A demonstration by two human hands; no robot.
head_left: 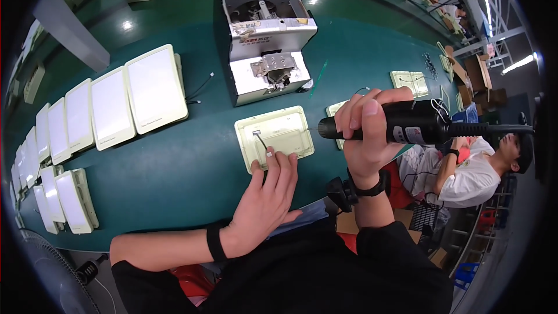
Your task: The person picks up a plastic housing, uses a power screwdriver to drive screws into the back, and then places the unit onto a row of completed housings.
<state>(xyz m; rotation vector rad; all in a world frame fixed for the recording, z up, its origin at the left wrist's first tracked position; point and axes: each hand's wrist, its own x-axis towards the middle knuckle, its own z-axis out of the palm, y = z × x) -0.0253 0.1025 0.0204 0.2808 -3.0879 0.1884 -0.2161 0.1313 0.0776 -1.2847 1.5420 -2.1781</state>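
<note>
A pale cream plastic housing (296, 117) lies on the green table in front of me. A short dark cable (262, 141) runs from a small connector in it toward my fingertips. My left hand (268, 195) rests with stretched fingers over the housing's near edge; a small white piece shows at one fingertip, and whether it is pinched I cannot tell. My right hand (367, 122) is wrapped round a black electric screwdriver (415, 122), held level, its thin bit pointing left at the housing's right edge. Whether the bit touches it is unclear.
A grey machine (267, 35) with an open top stands behind the housing. White-faced panels (156, 87) lean in a row at left, with a smaller stack (74, 200) nearer. Another housing (336, 110) is partly hidden behind my right hand. A co-worker (471, 174) sits at right.
</note>
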